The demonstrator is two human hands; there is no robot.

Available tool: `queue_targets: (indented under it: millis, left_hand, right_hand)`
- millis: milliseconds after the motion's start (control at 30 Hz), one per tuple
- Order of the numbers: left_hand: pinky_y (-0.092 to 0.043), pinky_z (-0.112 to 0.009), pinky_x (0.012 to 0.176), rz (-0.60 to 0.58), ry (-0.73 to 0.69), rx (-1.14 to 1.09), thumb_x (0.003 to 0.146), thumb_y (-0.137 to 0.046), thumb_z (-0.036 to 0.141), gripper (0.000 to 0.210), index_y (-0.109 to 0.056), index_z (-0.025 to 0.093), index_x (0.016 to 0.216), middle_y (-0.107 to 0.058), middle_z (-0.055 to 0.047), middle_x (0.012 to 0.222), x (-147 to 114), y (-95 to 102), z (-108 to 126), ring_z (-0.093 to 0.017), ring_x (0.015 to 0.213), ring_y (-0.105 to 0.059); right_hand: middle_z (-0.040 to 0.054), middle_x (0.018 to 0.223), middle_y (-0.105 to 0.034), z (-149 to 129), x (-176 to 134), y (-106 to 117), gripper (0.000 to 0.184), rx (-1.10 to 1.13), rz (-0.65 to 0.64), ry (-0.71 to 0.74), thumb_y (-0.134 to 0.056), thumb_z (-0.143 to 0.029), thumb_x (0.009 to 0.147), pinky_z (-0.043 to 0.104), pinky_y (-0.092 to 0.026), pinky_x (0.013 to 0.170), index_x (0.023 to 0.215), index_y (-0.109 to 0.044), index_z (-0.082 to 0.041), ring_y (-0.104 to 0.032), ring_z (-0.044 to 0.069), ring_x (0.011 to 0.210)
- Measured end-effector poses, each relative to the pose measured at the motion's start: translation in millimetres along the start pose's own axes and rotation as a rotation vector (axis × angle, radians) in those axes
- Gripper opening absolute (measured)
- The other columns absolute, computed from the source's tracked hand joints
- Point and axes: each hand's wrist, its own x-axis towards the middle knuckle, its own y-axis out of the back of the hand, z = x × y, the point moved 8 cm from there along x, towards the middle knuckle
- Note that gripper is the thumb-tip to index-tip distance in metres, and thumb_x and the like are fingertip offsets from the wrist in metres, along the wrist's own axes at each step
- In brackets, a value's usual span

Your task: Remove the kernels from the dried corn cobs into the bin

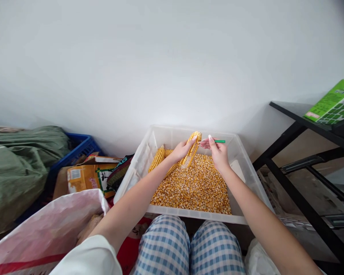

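Observation:
My left hand [181, 150] is wrapped around a corn cob [192, 151], which it holds tilted above the tub. Rows of kernels are gone from part of the cob, baring pale core. In my right hand [218, 154] is a slim green-handled screwdriver [220, 141], its thin metal shaft pointing left at the cob. Whether the tip touches the kernels is too small to tell. Beneath both hands, loose corn kernels [196, 187] cover much of the translucent plastic tub [248, 168]. Whole corn cobs [157, 158] lie at the tub's left side, partly hidden by my left forearm.
A white wall [172, 65] rises behind the tub. To the right stands a black metal frame [292, 168] with a green box [332, 101] on top. A white sack [54, 225], an orange carton [81, 177] and a blue crate [83, 147] crowd the left.

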Motion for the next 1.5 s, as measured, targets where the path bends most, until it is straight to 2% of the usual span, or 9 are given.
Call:
queue_targets:
  millis: [267,567,800,967,1067,1200,1300,1400,1500]
  left_hand:
    - [-0.041,-0.028,0.086,-0.025,-0.105,0.055,0.079,-0.029,0.065,0.064,-0.059,0.016,0.109,-0.064,-0.003,0.105,2,-1.3,-2,-0.021,0.097,-0.057]
    - [-0.041,-0.026,0.067,-0.029,-0.195,0.459,0.073,-0.033,0.07,0.063,-0.06,0.014,0.083,-0.063,-0.006,0.074,3,3.3,-5,-0.018,0.067,-0.057]
    - [-0.041,-0.027,0.067,0.018,-0.153,0.378,0.072,-0.033,0.071,0.064,-0.06,0.014,0.084,-0.063,-0.006,0.074,6,-2.0,-11,-0.018,0.069,-0.057]
    - [-0.042,-0.027,0.072,0.142,-0.046,0.207,0.073,-0.029,0.071,0.068,-0.061,0.013,0.089,-0.064,-0.006,0.081,14,15.1,-22,-0.019,0.076,-0.057]
    - [-0.043,-0.03,0.076,0.102,-0.025,0.137,0.074,-0.028,0.07,0.07,-0.063,0.012,0.093,-0.065,-0.005,0.086,16,16.0,-22,-0.02,0.081,-0.057]
    - [-0.041,-0.032,0.087,-0.039,-0.052,0.034,0.075,-0.031,0.068,0.069,-0.063,0.013,0.101,-0.065,-0.004,0.098,11,2.8,-14,-0.023,0.093,-0.057]
    - [-0.038,-0.031,0.093,-0.114,-0.055,-0.023,0.076,-0.034,0.066,0.066,-0.063,0.015,0.106,-0.064,-0.004,0.107,8,-4.6,-11,-0.024,0.102,-0.055]
    - [-0.039,-0.031,0.092,-0.111,-0.003,-0.031,0.075,-0.034,0.067,0.068,-0.061,0.015,0.11,-0.062,-0.005,0.111,8,-3.7,-15,-0.024,0.103,-0.055]
    - [-0.038,-0.031,0.094,-0.107,-0.005,-0.015,0.075,-0.034,0.067,0.069,-0.061,0.015,0.111,-0.061,-0.005,0.113,9,-3.0,-16,-0.024,0.106,-0.054]
  right_hand:
    - [0.0061,0.077,-0.065,1,0,0,0.04,-0.017,-0.025,-0.008,-0.049,-0.054,0.078,0.028,-0.051,0.069,0.076,-0.061,-0.016,-0.062,0.014,0.068]
    - [0.0031,0.057,-0.061,33,8,7,0.045,0.051,-0.092,-0.226,-0.056,-0.059,0.07,0.022,-0.046,0.051,0.067,-0.057,-0.014,-0.056,0.011,0.049]
    - [0.0028,0.053,-0.059,29,9,8,0.048,0.042,-0.154,-0.258,-0.057,-0.061,0.068,0.02,-0.043,0.045,0.067,-0.056,-0.013,-0.054,0.01,0.045]
    - [0.0033,0.051,-0.058,34,-2,-11,0.047,0.019,-0.291,-0.314,-0.056,-0.059,0.071,0.02,-0.042,0.043,0.064,-0.056,-0.013,-0.052,0.01,0.042]
    - [0.0047,0.058,-0.062,29,-1,-11,0.044,0.086,-0.223,-0.281,-0.058,-0.057,0.071,0.02,-0.045,0.048,0.068,-0.057,-0.013,-0.056,0.01,0.048]
    - [0.0059,0.062,-0.063,28,1,-10,0.044,0.154,-0.178,-0.3,-0.059,-0.057,0.07,0.022,-0.048,0.05,0.071,-0.057,-0.013,-0.06,0.013,0.053]
    - [0.0055,0.062,-0.063,26,4,-1,0.044,0.171,-0.07,-0.252,-0.058,-0.057,0.071,0.022,-0.049,0.051,0.07,-0.058,-0.013,-0.06,0.013,0.053]
    - [0.0056,0.063,-0.064,19,5,6,0.044,0.186,0.019,-0.171,-0.056,-0.058,0.072,0.022,-0.05,0.053,0.07,-0.057,-0.014,-0.06,0.012,0.054]
    - [0.0066,0.066,-0.064,15,5,5,0.045,0.18,0.018,-0.145,-0.054,-0.058,0.073,0.024,-0.051,0.056,0.072,-0.058,-0.013,-0.061,0.013,0.056]
